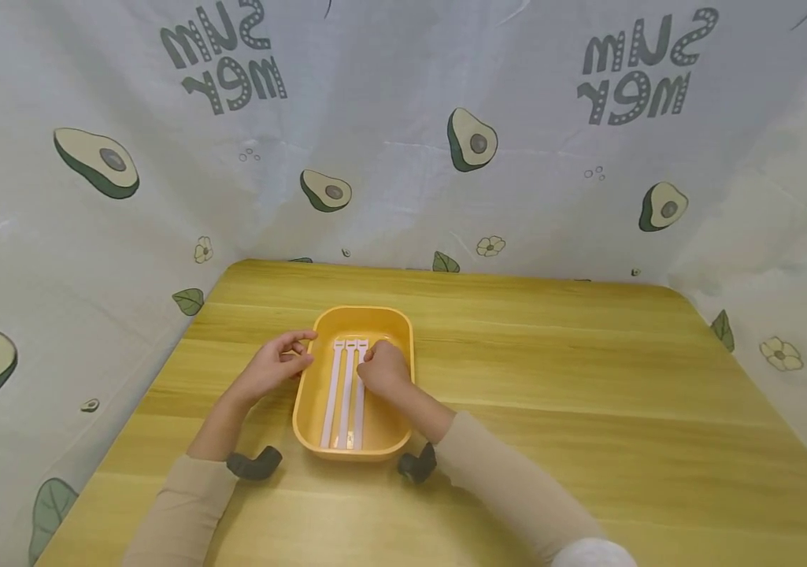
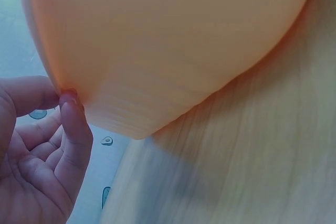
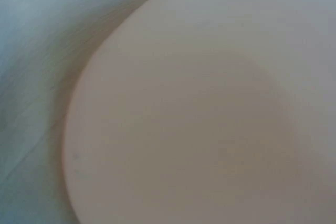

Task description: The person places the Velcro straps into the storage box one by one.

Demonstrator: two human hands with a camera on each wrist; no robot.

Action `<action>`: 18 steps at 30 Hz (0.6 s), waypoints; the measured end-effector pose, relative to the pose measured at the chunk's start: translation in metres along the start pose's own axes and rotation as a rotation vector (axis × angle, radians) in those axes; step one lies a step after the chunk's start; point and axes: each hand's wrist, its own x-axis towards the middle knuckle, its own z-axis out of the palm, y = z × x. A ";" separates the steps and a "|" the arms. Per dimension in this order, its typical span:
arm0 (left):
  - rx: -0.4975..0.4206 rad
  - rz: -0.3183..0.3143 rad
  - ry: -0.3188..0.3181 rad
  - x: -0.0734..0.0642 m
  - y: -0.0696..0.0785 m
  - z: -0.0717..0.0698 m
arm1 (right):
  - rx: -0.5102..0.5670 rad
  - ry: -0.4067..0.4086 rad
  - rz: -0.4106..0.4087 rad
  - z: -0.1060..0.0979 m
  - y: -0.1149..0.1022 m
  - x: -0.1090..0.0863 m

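Note:
A yellow-orange tray (image 1: 304, 409) with rounded corners and raised walls lies on the wooden table. Inside it, three white hook-and-loop cable ties (image 1: 346, 394) run side by side lengthwise, their slotted heads toward the far end. At the tray's left wall, my left hand (image 1: 277, 364) pinches the rim between thumb and forefinger; the left wrist view shows these fingers (image 2: 76, 124) on the tray edge. My right hand (image 1: 385, 370) reaches over the right wall, its curled fingers on the rightmost tie just below its head. Those fingertips are partly hidden.
Dark curved wrist-camera mounts (image 1: 254, 463) sit by both forearms near the tray's front corners. The wooden table (image 1: 552, 378) extends far to the right. A white curtain (image 1: 389, 134) printed with avocados surrounds it. Only a blurred, pale rounded shape fills the right wrist view.

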 end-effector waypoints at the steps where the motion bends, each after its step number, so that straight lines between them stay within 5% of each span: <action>1: 0.000 0.001 -0.001 0.000 -0.001 0.000 | 0.065 -0.009 -0.001 -0.002 0.000 -0.001; 6: 0.011 -0.001 0.005 0.000 -0.002 0.000 | 0.391 -0.080 -0.014 -0.015 0.000 -0.008; 9: 0.028 -0.006 -0.001 0.000 -0.002 -0.001 | 0.493 -0.073 -0.044 -0.028 0.003 -0.015; 14: 0.148 0.008 -0.021 0.002 0.004 -0.004 | 0.559 -0.027 -0.054 -0.058 0.015 -0.025; 18: 0.385 0.017 0.066 0.002 0.018 -0.005 | 0.536 -0.014 -0.067 -0.083 0.032 -0.034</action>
